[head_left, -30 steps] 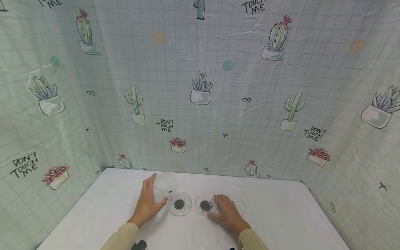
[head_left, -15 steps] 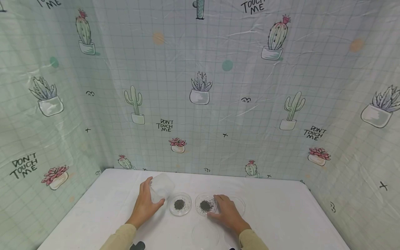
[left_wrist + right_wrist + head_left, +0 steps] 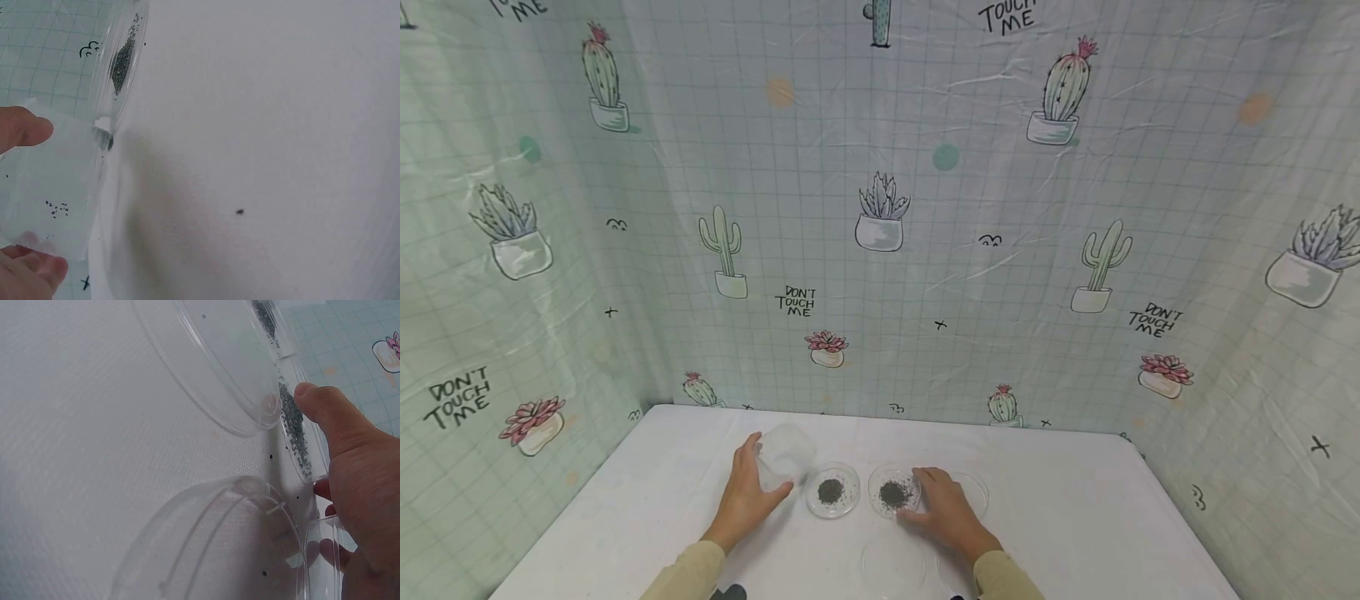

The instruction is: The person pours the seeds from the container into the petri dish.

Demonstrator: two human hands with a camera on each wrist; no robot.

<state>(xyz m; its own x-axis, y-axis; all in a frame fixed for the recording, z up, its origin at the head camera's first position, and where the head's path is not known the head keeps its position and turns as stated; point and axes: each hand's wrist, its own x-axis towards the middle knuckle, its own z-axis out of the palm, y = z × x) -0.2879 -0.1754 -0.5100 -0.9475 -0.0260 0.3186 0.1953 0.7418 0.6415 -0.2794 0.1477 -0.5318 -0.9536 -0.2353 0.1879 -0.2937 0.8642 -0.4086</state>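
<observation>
Translucent sheet [image 3: 786, 456] beside the left dish [image 3: 832, 511]

With our left hand [image 3: 745, 493], the nearer one, we are pinching the sheet by opposite edges, just left of that dish; we are seeing no clear long axis. Our right hand [image 3: 951, 512] is gripping the right dish [image 3: 894, 469] by its rim. We are counting one sheet, two dishes bearing one dark heap [image 3: 831, 491] each, and three clear round pieces [image 3: 893, 568].

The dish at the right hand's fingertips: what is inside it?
The dish holds a heap of dark grains, with loose ones around it. The heap hides what lies beneath it; the right hand covers bits of the dish's edge.
</observation>
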